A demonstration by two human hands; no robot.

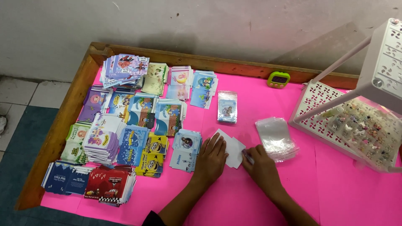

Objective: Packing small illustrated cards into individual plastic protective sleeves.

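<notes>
A pink table top (259,192) fills the frame, with stacks of cartoon cards (125,121) spread over its left half and a white rack (360,109) at right. At lower centre, a white card (233,147) is pressed flat under the left hand (210,158), fingers spread open. Its right edge is pinched by the curled fingers of the right hand (260,164), beside a pile of clear sleeves (275,137).

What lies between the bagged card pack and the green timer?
Only bare pink table cover shows in the head view between the bagged pack and the green timer; nothing rests on that stretch.
</notes>
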